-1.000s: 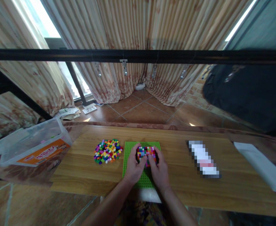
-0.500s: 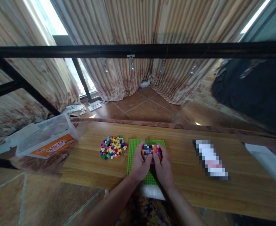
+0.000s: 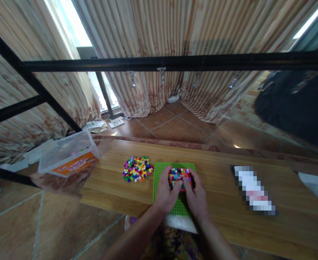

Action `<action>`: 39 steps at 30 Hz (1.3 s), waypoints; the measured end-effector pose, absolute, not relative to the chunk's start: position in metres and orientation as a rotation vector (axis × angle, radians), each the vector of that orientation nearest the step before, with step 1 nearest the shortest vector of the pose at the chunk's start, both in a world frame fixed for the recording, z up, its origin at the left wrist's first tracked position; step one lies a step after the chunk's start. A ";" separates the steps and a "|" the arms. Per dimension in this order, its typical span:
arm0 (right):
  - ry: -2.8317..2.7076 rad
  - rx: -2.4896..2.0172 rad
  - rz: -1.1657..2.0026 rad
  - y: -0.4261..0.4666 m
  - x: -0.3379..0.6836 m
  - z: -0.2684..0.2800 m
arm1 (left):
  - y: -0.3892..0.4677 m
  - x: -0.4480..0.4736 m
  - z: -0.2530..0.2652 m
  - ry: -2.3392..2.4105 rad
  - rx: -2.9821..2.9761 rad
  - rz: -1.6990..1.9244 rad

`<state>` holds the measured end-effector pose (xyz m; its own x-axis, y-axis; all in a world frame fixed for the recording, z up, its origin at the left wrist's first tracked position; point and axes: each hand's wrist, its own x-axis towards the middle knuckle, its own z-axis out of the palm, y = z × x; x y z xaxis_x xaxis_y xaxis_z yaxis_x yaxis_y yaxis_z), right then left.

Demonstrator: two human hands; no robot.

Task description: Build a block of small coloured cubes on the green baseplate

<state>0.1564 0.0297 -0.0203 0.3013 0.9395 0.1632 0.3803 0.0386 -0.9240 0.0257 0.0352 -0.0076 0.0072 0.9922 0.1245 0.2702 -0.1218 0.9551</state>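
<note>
A block of small multicoloured building bricks (image 3: 179, 175) sits on a green studded baseplate (image 3: 159, 171). My left hand (image 3: 167, 191) curls round its left side, and my right hand (image 3: 197, 193) curls round its right side. Both thumbs rest on the near part of the coloured bricks. The fingertips on the far sides are partly hidden behind the block. A loose pile of small bricks (image 3: 137, 168) in many colours lies on the wooden table, left of the baseplate.
A clear plastic box (image 3: 69, 153) with an orange label stands at the table's left end. A blurred-out dark-edged object (image 3: 253, 191) lies on the wooden table (image 3: 215, 209) to the right, with white paper (image 3: 314, 186) beyond it. A black rail (image 3: 142, 64) crosses ahead.
The camera view has shifted, so everything appears a little further right. Both hands stay round the brick block, with hardly any movement against the baseplate.
</note>
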 end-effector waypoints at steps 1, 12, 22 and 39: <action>-1.258 -1.537 0.685 0.030 0.157 -0.021 | 0.034 0.025 -0.006 1.341 1.491 1.159; -1.231 -1.568 0.722 0.027 0.158 -0.021 | 0.035 0.020 -0.005 1.305 1.573 1.055; -1.208 -1.585 0.669 0.026 0.158 -0.023 | 0.041 0.020 -0.010 1.229 1.576 1.098; -1.179 -1.434 0.727 0.023 0.160 -0.022 | 0.044 0.012 -0.021 1.153 1.380 1.131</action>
<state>0.1602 0.0234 -0.0220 0.3189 0.9325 0.1693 0.2676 0.0828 -0.9600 0.0121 0.0442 -0.0210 0.1183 0.9908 0.0659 0.0856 -0.0763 0.9934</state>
